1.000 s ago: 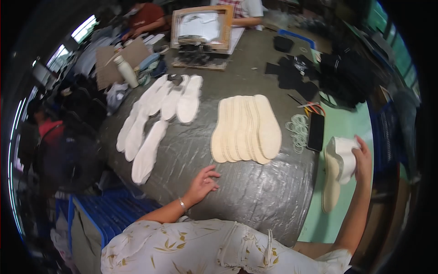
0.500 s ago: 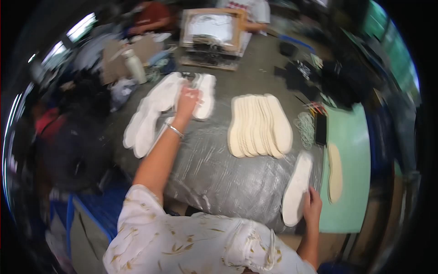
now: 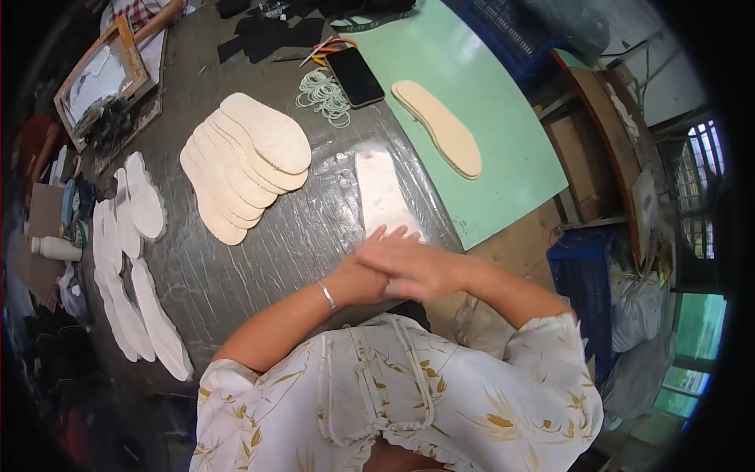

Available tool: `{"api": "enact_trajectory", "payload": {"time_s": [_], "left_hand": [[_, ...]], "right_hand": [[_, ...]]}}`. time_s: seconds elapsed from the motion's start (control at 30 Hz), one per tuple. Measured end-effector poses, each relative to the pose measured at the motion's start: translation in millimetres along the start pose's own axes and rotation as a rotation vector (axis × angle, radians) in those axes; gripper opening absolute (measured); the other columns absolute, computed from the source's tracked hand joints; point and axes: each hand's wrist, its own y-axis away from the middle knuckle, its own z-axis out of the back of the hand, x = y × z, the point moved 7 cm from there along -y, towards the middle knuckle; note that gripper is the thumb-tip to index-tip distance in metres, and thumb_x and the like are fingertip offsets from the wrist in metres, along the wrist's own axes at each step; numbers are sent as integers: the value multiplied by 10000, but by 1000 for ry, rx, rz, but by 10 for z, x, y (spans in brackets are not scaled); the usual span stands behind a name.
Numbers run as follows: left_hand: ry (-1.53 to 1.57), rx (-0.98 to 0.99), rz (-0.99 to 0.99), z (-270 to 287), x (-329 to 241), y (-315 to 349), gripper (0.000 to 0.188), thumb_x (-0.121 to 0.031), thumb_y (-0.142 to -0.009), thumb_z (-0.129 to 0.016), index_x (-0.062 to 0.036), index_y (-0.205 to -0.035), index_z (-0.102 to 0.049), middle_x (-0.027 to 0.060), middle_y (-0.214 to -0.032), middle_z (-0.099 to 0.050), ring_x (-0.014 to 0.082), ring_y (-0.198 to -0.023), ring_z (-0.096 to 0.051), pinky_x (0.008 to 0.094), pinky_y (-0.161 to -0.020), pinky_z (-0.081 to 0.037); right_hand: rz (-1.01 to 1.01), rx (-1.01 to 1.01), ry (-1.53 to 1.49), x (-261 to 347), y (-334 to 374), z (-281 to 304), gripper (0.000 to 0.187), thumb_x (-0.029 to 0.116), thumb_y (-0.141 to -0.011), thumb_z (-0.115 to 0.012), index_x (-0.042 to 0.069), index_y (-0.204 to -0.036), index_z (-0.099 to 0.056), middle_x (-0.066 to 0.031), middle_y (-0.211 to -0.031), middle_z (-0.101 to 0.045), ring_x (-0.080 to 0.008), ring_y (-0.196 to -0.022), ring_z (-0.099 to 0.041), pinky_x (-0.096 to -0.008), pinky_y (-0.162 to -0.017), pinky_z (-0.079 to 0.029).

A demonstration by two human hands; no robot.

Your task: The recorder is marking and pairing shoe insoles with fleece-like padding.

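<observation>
A white insole (image 3: pixel 384 197) lies on the plastic-covered table in front of me, its near end hidden under my hands. My left hand (image 3: pixel 358 279), with a silver bracelet at the wrist, rests at that end; fingertips stretch forward over the insole. Across it lies my right hand (image 3: pixel 417 263), flat and slightly blurred, covering much of the left one. Cream insoles (image 3: pixel 263 134) lie fanned out in an overlapping row to the left. White insole-shaped pieces (image 3: pixel 161 318) are spread farther left. On the green mat (image 3: pixel 511 157) sits a small stack of cream insoles (image 3: pixel 440 130).
Beyond the white insole are a black phone (image 3: pixel 355 77), a coil of pale cord (image 3: pixel 322 96) and black fabric scraps (image 3: pixel 271 35). A wooden frame (image 3: pixel 130 51) stands far left near another person's arm (image 3: pixel 161 20). A white bottle (image 3: pixel 57 248) lies at the left edge.
My left hand has come from the white pieces over to the insole on the right. My right hand now overlaps it. The view has turned to the right.
</observation>
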Motion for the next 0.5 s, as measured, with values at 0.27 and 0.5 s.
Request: {"api": "enact_trajectory", "payload": {"time_s": [0.27,0.5], "left_hand": [[-78,114,1,23,-68,-9,773,-514,-856,-614,-55,-1437,-395,91,-1513,-365,276,-1396,-326,468,-1149,-250],[38,160,69,41,-24,-25,757,-450,-841,-663,-87,-1444,-385,75,-1545,-315,263,-1439,-263,473,-1180,-202]], "right_hand": [[238,-2,734,-979,-504,515,589,351,-943,-508,80,-1452,-386,-122,-1539,-335,-273,-1433,-296,-503,-1161,-211],[-11,-594,518,-1208,-203,1579,360,188,-959,-532,44,-1286,-572,-145,-1369,-530,-255,-1272,-502,-404,-1071,-374]]}}
